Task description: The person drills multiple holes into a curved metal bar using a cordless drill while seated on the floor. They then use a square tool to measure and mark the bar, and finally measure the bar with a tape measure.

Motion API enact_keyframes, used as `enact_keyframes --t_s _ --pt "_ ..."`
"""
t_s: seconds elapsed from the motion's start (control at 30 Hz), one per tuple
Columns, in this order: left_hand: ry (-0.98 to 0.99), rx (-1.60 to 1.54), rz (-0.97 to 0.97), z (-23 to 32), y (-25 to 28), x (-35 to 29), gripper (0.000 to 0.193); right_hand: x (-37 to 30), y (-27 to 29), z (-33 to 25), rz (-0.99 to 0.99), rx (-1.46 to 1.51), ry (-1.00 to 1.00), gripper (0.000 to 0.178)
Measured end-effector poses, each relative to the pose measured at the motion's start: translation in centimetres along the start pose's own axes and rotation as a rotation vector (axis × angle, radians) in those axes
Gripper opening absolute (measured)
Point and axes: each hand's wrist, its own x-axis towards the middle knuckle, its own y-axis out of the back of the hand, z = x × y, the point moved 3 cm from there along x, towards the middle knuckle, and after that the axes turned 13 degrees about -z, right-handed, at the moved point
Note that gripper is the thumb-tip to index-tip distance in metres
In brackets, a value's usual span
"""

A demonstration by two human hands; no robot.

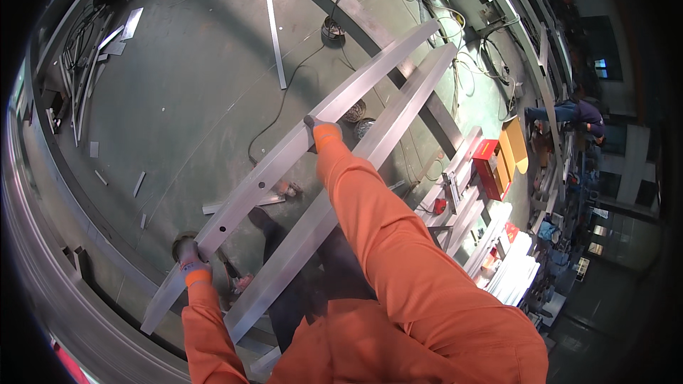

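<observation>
A long silver square metal tube (245, 188) with two dark round holes runs slantwise from lower left to upper right. My left hand (191, 256), in a grey glove with an orange cuff, is closed round it close to its lower-left end. Farther up the same tube, my right hand (324, 131), gloved alike, grips it from the near side; its fingers are partly hidden. A second silver square tube (306, 231) lies nearly parallel, nearer my body and under my right forearm. Both tubes reach across a metal beam (441, 124) at upper right.
An open red and yellow box (498, 163) stands at right, beside more metal profiles (509, 267). Cables (277, 114) trail over the grey floor near a small round container (332, 28). Metal strips (274, 35) and offcuts lie about. Another person (580, 114) is at far right.
</observation>
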Motion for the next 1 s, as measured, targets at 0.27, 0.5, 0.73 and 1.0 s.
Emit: enact_keyframes --t_s 0.27,0.5,0.73,1.0 --pt "0.030 -0.062 0.125 -1.8 1.2 0.4 0.080 -3.5 -3.5 -3.5 -0.130 -0.153 0.011 0.060" --pt "-0.032 0.008 0.435 3.6 3.3 -3.0 0.092 -5.9 2.2 1.3 -0.089 -0.600 0.580 0.048" --pt "-0.458 0.046 -0.034 12.5 -11.5 -13.7 0.103 -14.4 20.9 26.4 0.050 -0.686 0.596 0.029" --pt "-0.205 -0.006 -0.287 12.6 -16.6 -10.8 0.101 -13.9 39.7 49.1 0.252 -0.950 -0.214 0.058"
